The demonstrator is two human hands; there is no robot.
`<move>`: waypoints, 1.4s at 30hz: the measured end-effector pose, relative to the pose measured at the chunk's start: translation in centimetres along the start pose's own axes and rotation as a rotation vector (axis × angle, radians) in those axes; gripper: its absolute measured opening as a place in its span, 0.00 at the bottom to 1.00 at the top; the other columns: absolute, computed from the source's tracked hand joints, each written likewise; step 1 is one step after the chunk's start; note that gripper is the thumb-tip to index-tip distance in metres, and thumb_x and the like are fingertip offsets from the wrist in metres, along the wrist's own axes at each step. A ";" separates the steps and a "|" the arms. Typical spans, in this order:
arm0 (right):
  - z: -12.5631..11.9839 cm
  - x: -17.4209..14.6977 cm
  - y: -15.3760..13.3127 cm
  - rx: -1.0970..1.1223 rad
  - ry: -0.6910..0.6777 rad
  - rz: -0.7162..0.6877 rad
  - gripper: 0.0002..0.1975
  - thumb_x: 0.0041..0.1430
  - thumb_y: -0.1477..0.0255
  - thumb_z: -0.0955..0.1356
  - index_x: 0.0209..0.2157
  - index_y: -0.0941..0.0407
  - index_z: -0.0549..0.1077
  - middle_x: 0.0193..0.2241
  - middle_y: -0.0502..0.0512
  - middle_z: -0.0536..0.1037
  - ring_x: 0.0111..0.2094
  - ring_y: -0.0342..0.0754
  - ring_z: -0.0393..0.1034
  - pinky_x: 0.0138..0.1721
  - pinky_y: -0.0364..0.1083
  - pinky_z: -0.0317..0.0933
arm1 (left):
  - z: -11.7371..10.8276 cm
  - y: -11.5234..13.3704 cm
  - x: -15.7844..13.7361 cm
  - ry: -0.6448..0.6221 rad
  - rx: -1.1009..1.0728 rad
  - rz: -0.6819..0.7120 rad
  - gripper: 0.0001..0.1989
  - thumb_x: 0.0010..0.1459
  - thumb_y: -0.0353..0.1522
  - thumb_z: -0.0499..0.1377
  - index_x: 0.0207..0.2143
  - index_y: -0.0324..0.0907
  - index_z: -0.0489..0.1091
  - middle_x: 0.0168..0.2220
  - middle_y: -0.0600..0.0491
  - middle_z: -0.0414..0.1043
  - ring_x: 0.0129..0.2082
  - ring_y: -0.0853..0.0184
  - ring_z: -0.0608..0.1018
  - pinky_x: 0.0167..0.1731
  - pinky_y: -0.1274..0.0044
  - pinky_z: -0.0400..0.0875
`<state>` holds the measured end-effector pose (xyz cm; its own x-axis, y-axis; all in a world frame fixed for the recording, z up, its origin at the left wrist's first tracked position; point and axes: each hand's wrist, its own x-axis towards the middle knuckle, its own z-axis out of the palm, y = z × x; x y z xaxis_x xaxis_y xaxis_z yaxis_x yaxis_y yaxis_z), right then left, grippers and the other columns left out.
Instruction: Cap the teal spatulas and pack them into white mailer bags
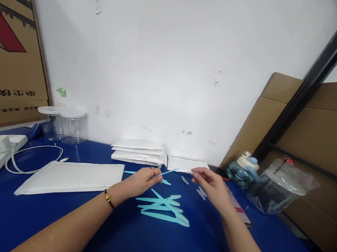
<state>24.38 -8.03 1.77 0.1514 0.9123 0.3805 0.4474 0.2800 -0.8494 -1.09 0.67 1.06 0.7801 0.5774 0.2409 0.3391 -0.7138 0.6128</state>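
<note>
My left hand (144,180) is closed in a pinch around a thin turquoise eyebrow razor (170,172), whose tip points right. Facing it, my right hand (209,184) has thumb and forefinger pressed together; anything between them is too small to make out. Below the hands lies a loose, crossed pile of turquoise eyebrow razors (162,207) on the blue table (109,228). A few more are partly hidden behind my left hand. Several small translucent blade caps (201,193) rest beside and below my right hand.
White padded mailers (137,156) are stacked against the wall, and a larger mailer (72,178) lies at left. Clear jars (73,128) and a white cable (37,147) are further left. At right stand a bagged clear container (281,180), a glassy figurine (244,167) and a phone (221,172).
</note>
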 end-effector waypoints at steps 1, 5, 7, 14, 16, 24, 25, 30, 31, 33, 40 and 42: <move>0.3 -0.2 -0.3 0.021 -0.002 -0.008 0.16 0.53 0.58 0.68 0.37 0.56 0.74 0.27 0.54 0.76 0.30 0.49 0.71 0.33 0.46 0.65 | -0.1 0.1 0.0 -0.018 -0.010 0.010 0.18 0.64 0.40 0.43 0.33 0.43 0.69 0.32 0.56 0.69 0.32 0.69 0.70 0.35 0.79 0.62; 0.9 -0.6 -0.6 0.083 -0.019 -0.022 0.13 0.53 0.61 0.69 0.36 0.55 0.75 0.28 0.55 0.77 0.31 0.49 0.72 0.36 0.47 0.66 | -0.3 0.2 0.0 -0.040 -0.002 0.005 0.20 0.64 0.40 0.42 0.35 0.44 0.72 0.34 0.54 0.71 0.36 0.68 0.71 0.38 0.79 0.62; 1.1 -0.6 -0.5 0.090 -0.036 -0.019 0.14 0.53 0.60 0.69 0.36 0.55 0.75 0.27 0.55 0.77 0.31 0.49 0.72 0.36 0.48 0.66 | -0.3 0.4 0.0 -0.041 0.012 0.000 0.20 0.64 0.40 0.43 0.35 0.43 0.72 0.34 0.54 0.71 0.36 0.68 0.72 0.38 0.79 0.62; 1.6 -0.5 0.0 0.066 -0.056 -0.004 0.16 0.52 0.59 0.69 0.36 0.56 0.75 0.26 0.55 0.77 0.29 0.49 0.71 0.33 0.47 0.66 | -0.5 1.1 -0.1 -0.069 0.064 0.005 0.21 0.64 0.41 0.42 0.34 0.43 0.71 0.32 0.53 0.70 0.37 0.66 0.71 0.36 0.78 0.63; 1.9 -0.5 0.0 0.047 -0.080 -0.008 0.15 0.52 0.60 0.69 0.36 0.56 0.75 0.25 0.54 0.77 0.28 0.48 0.71 0.31 0.46 0.65 | -0.3 1.0 0.0 -0.069 0.080 0.017 0.20 0.64 0.41 0.42 0.35 0.43 0.72 0.32 0.53 0.70 0.36 0.67 0.70 0.37 0.78 0.62; 2.8 -1.1 -0.3 0.003 -0.264 0.012 0.12 0.54 0.63 0.68 0.35 0.55 0.76 0.25 0.52 0.77 0.27 0.47 0.71 0.30 0.44 0.64 | 1.0 0.9 -0.1 -0.110 0.139 0.043 0.21 0.63 0.42 0.44 0.34 0.43 0.73 0.30 0.53 0.68 0.32 0.68 0.70 0.32 0.79 0.61; 2.8 -1.1 -0.3 -0.031 -0.292 0.020 0.11 0.53 0.63 0.68 0.34 0.55 0.77 0.25 0.52 0.77 0.27 0.46 0.70 0.29 0.43 0.63 | 0.8 0.8 -0.1 -0.113 0.143 0.040 0.20 0.62 0.43 0.45 0.33 0.43 0.73 0.30 0.53 0.67 0.32 0.68 0.70 0.32 0.79 0.62; 2.7 -1.2 -0.3 -0.224 -0.440 0.044 0.08 0.50 0.66 0.70 0.29 0.54 0.78 0.23 0.51 0.76 0.25 0.45 0.67 0.26 0.42 0.59 | -0.4 -1.5 -0.2 0.028 0.259 -0.048 0.10 0.58 0.36 0.53 0.39 0.43 0.71 0.38 0.51 0.67 0.39 0.66 0.71 0.39 0.78 0.63; 2.5 -1.1 -0.3 -0.243 -0.449 0.044 0.08 0.49 0.66 0.70 0.30 0.54 0.78 0.24 0.51 0.77 0.25 0.45 0.68 0.26 0.42 0.60 | -0.5 -2.1 -0.2 0.056 0.301 -0.064 0.10 0.57 0.34 0.54 0.40 0.43 0.70 0.39 0.51 0.67 0.40 0.65 0.70 0.40 0.77 0.64; 1.6 -0.8 -0.1 -0.270 -0.387 0.030 0.09 0.50 0.66 0.69 0.32 0.54 0.78 0.27 0.52 0.78 0.27 0.47 0.69 0.28 0.43 0.61 | -0.5 -3.1 -0.1 0.076 0.378 -0.072 0.10 0.57 0.32 0.54 0.41 0.43 0.69 0.41 0.51 0.67 0.41 0.65 0.70 0.42 0.76 0.64; -3.8 0.9 2.8 -0.678 -0.043 0.163 0.07 0.48 0.70 0.67 0.26 0.54 0.77 0.23 0.53 0.78 0.25 0.48 0.69 0.27 0.43 0.57 | 0.2 -3.7 0.3 0.027 0.518 -0.073 0.07 0.56 0.31 0.54 0.35 0.43 0.71 0.36 0.50 0.71 0.39 0.63 0.71 0.40 0.75 0.63; -4.4 0.9 3.8 -0.761 -0.085 0.240 0.05 0.46 0.70 0.68 0.22 0.54 0.76 0.22 0.54 0.77 0.25 0.48 0.69 0.25 0.43 0.55 | 0.2 -3.5 0.4 0.030 0.500 -0.113 0.06 0.56 0.31 0.54 0.33 0.43 0.70 0.35 0.51 0.71 0.37 0.63 0.71 0.37 0.76 0.63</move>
<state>30.07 -7.40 0.49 0.2661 0.9499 0.1639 0.8939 -0.1795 -0.4108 -1.89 3.31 -1.17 0.7115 0.6674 0.2198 0.6357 -0.7447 0.2034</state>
